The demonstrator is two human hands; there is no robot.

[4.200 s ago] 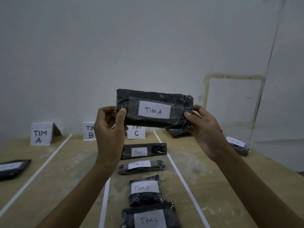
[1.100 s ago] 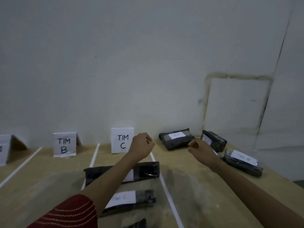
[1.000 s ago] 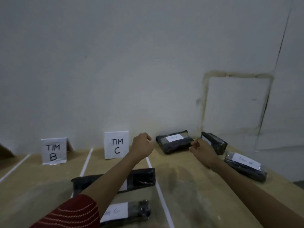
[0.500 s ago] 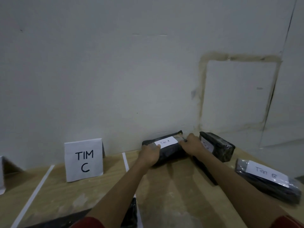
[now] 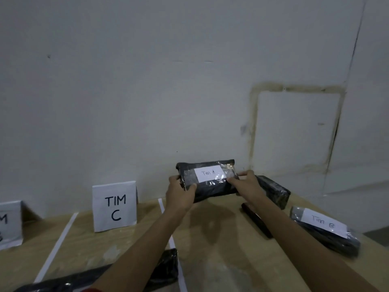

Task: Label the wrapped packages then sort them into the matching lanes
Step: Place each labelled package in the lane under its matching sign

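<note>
Desk (image 5: 221,239), lane-taped: "Tim A" package (image 5: 207,183) gripped endwise by left hand (image 5: 179,194) and right hand (image 5: 246,184), likely for lane A.

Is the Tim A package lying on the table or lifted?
Lifted. Left hand and right hand hold the package ends; shadow on table beneath.

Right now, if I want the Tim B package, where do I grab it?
Probably across its two long edges, coming from above: the Tim B package lies flat on the table, long and narrow, label up.
</note>
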